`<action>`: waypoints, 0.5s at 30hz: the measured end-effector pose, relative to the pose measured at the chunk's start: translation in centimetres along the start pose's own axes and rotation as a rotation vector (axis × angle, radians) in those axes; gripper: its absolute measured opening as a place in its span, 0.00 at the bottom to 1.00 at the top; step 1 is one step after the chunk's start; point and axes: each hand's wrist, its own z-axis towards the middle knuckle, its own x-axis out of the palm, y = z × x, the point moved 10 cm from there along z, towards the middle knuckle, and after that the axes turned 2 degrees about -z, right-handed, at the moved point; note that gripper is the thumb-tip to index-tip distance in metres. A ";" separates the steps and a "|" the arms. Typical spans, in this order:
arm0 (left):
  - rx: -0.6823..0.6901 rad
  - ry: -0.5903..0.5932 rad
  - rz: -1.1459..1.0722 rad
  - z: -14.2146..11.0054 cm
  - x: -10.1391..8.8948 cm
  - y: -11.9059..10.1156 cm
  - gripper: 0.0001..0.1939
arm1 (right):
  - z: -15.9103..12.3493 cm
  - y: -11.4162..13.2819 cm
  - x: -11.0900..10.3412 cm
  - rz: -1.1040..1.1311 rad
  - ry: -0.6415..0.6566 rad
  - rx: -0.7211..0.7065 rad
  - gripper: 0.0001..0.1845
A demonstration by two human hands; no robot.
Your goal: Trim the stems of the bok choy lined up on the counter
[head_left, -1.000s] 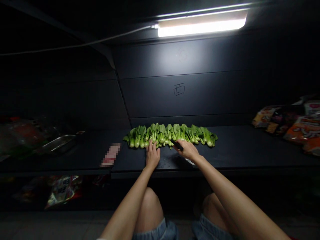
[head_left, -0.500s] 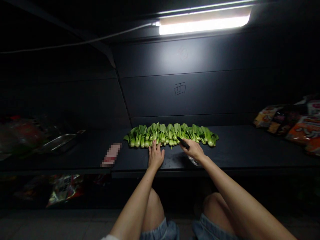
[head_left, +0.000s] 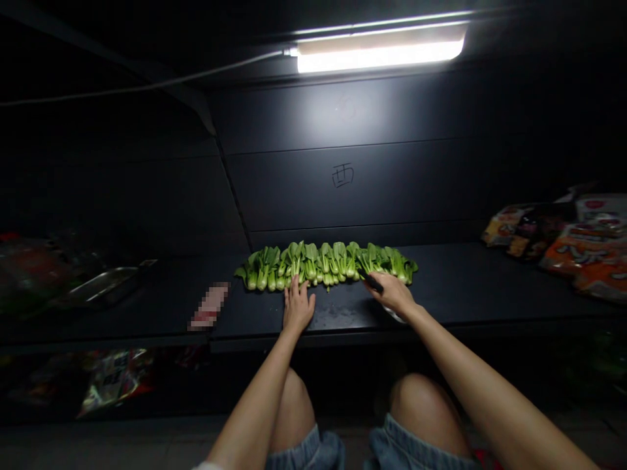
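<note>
A row of green bok choy (head_left: 323, 264) lies across the dark shelf, leaves toward the back and pale stems toward me. My left hand (head_left: 298, 308) rests palm down at the front of the row, fingers stretched out, their tips at the stems left of the middle. To its right, my right hand (head_left: 396, 294) is closed around what looks like a spray bottle with a black head (head_left: 373, 282). That head points at the right part of the row. Below the hand a pale, clear part shows; the rest is hidden by my fingers.
Small wet-looking spots dot the dark shelf (head_left: 337, 316) between my hands. A blurred-out pink card (head_left: 210, 305) and a metal tray (head_left: 105, 286) lie left. Snack bags (head_left: 582, 251) stand at right; another bag (head_left: 115, 378) sits below. A lit tube lamp (head_left: 382, 55) hangs above.
My right hand has moved right along the row with the spray bottle. The left hand stays at about the same stems. The whole view has shifted slightly.
</note>
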 end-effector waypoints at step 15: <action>0.022 -0.015 0.019 -0.1 -0.2 -0.2 0.21 | -0.9 -1.0 -0.8 0.080 -0.069 0.020 0.17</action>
